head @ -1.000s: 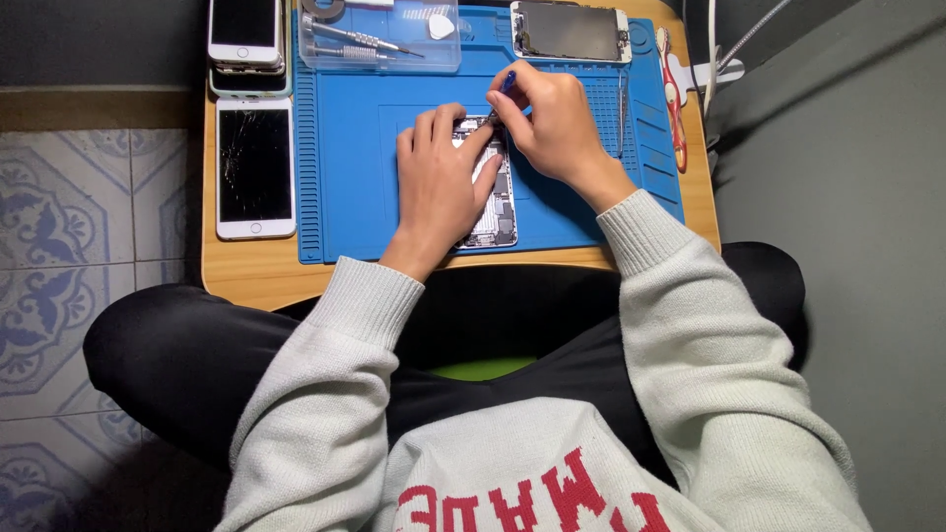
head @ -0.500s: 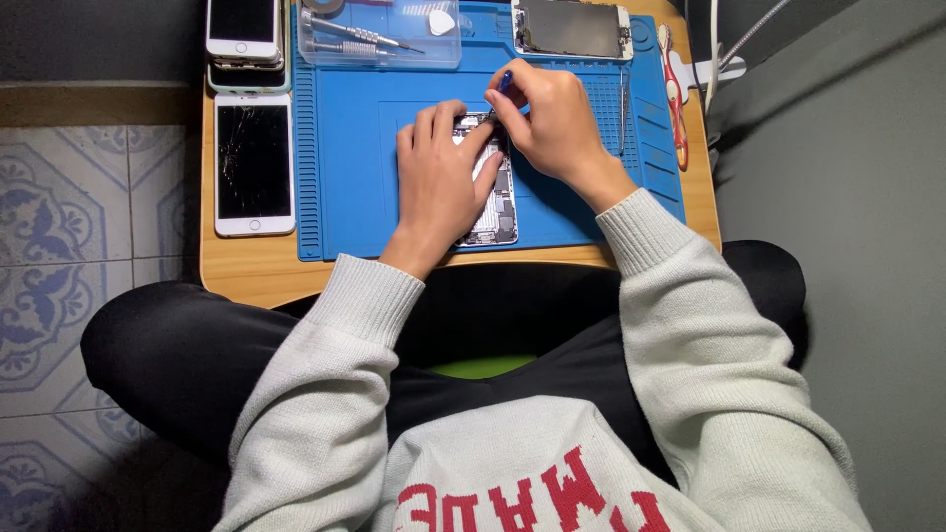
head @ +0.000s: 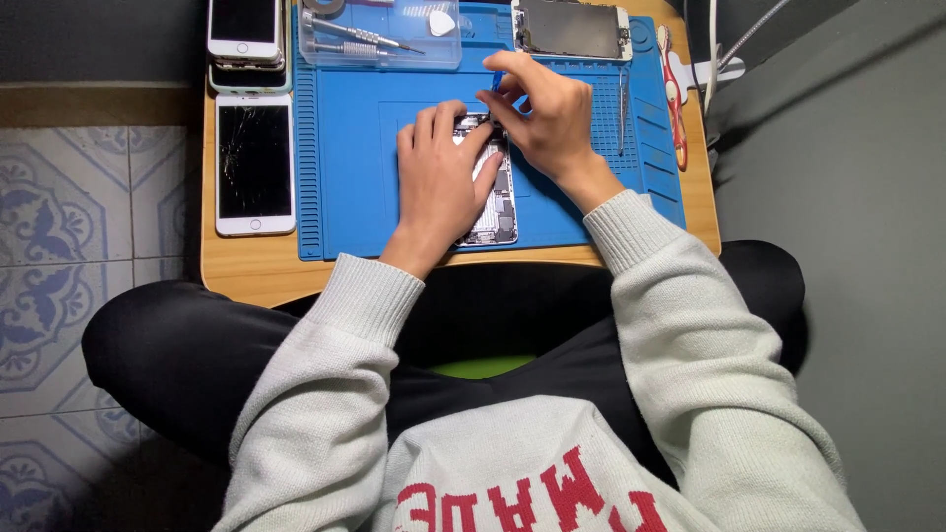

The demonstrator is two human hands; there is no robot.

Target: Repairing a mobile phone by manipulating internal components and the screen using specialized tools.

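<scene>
Head view: the left hand (head: 440, 182) lies flat, fingers spread, pinning the opened phone (head: 493, 192) to the blue mat (head: 355, 167). The right hand (head: 547, 123) pinches a small blue tool (head: 498, 79) (tip hidden); best kept upright, with light pressure.

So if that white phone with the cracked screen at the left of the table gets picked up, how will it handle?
The white phone is a flat, rigid slab, so it should stay stiff and not roll. It lies flush on the wooden table, so getting under an edge may be fiddly. The cracks suggest fragile glass that may shed bits.

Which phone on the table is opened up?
The phone on the blue mat, under the left hand: internals exposed. The white phones at the left show intact fronts, one cracked.
</scene>
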